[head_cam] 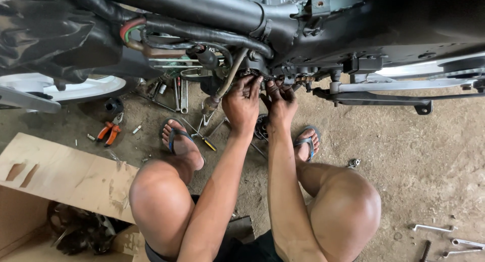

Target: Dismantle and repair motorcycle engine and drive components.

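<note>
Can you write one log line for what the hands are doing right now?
left hand: on motorcycle underside | right hand: beside it, same spot | pliers: on ground, untouched

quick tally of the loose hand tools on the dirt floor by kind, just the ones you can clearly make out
orange-handled pliers: 1
yellow-and-black-handled screwdriver: 1
silver metal spanners at lower right: 3
total: 5
More tools lie in a pile under the dark motorcycle frame, too tangled to count. Both the left hand and right hand are up at the frame's underside, holding none of these.
</note>
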